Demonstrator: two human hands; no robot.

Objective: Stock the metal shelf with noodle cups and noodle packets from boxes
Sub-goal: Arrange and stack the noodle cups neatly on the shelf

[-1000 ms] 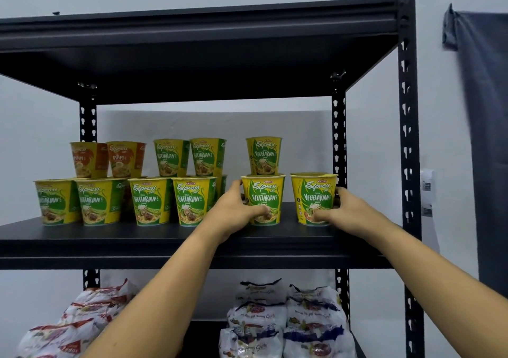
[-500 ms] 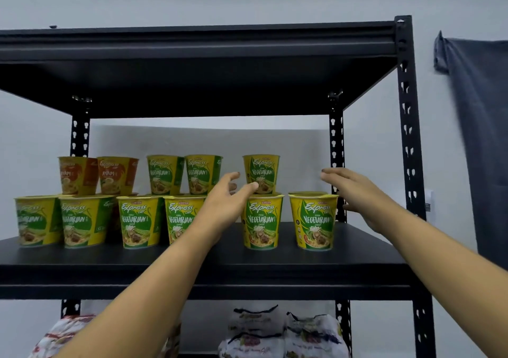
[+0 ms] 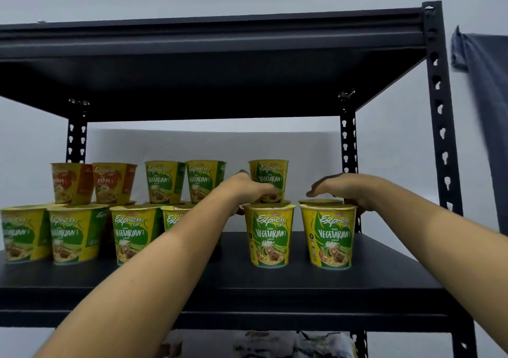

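The left hand (image 3: 247,190) and right hand (image 3: 346,190) reach past the front cups (image 3: 269,234). I cannot tell if they grip. Go slowly; don't knock cups over.

The metal shelf (image 3: 302,289) is black, the noodle cups (image 3: 269,234) yellow with green leaf prints, two ayam cups (image 3: 72,183) orange-red, the cloth (image 3: 492,110) grey-blue.

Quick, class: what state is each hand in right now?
Left hand: fingers lie across the stacked vegetarian cup; whether it grips cannot be told.
Right hand: open, palm down over the rear cup.
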